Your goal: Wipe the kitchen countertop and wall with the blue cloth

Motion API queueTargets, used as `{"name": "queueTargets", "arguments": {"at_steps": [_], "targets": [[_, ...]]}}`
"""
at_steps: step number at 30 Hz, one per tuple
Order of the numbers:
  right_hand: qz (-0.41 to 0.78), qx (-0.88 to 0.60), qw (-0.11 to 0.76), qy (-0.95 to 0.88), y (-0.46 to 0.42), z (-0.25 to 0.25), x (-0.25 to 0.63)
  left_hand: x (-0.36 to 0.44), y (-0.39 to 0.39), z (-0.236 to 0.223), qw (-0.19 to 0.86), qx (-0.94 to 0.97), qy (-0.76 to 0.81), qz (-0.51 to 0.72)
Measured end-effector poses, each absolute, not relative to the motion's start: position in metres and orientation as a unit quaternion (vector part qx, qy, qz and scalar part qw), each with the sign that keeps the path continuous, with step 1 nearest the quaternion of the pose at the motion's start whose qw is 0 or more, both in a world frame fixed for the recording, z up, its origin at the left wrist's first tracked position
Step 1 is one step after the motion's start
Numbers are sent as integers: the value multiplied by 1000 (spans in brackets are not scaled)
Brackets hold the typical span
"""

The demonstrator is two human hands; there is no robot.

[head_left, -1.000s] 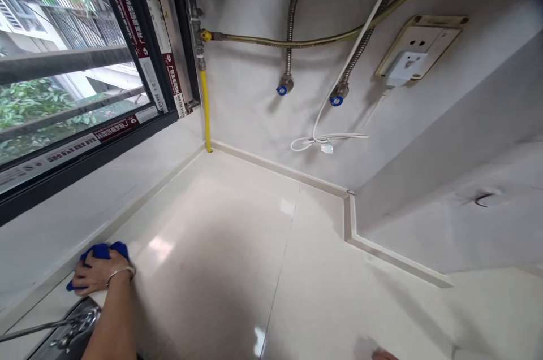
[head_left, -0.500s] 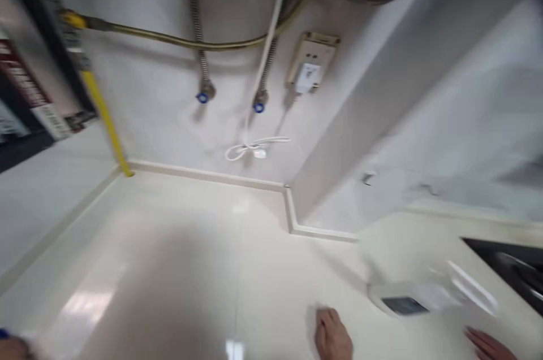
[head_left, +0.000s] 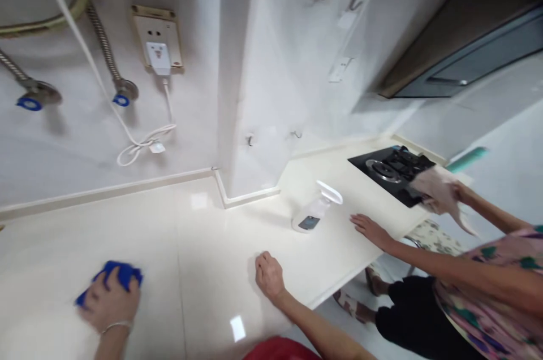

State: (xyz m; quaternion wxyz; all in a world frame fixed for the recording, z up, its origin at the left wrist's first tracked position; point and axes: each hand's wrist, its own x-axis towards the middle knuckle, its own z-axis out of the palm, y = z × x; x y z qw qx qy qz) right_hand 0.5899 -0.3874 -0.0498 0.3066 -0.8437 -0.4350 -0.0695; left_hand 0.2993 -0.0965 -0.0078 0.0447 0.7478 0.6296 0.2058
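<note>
My left hand [head_left: 111, 304] presses down on a folded blue cloth [head_left: 121, 274] on the glossy cream countertop [head_left: 199, 247]; its fingers lie over the cloth. A bracelet circles the wrist. To the right, my right hand [head_left: 270, 275] rests on the counter with the fingers curled in, and I cannot see anything held in them. Beyond that hand stands a white spray bottle [head_left: 306, 218] with a dark label.
A co-worker at the right leans one hand [head_left: 369, 229] on the counter and holds a pale cloth [head_left: 441, 187] over the black gas hob [head_left: 388, 170]. A wall corner [head_left: 229, 196] juts out behind. Above are a plugged socket [head_left: 159, 40], valves, a looped cable and hooks.
The view has swung right, bringing the co-worker and the hob into sight. My left hand and the blue cloth, barely visible before, now show fully. My right hand stays curled on the counter.
</note>
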Motion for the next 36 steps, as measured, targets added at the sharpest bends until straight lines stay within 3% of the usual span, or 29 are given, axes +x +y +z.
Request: {"name": "queueTargets", "arguments": {"at_steps": [4,7,13,15,18,22,28,32,36], "targets": [[-41,-835,367,-408,-388,-48,594,393,-189,-10,54,866,453,204],[-18,-825,421,-376,-397,-45,604,441,-256,-18,119,924,328,158],[-14,-813,473,-338,-420,-17,607,466,-304,-8,219,963,94,124],[-4,-802,436,-408,-419,-3,593,446,-291,-2,217,955,126,160],[64,-773,311,-549,-411,11,568,398,-256,7,175,925,278,192],[107,-741,233,-621,-412,9,561,323,-213,15,97,868,468,133],[6,-842,173,-511,-487,-17,607,257,-197,15,58,727,678,88],[-47,-885,125,-447,-518,-28,625,251,-199,5,36,715,691,97],[-81,-899,142,-406,-479,-35,638,253,-198,-2,42,714,693,90]]}}
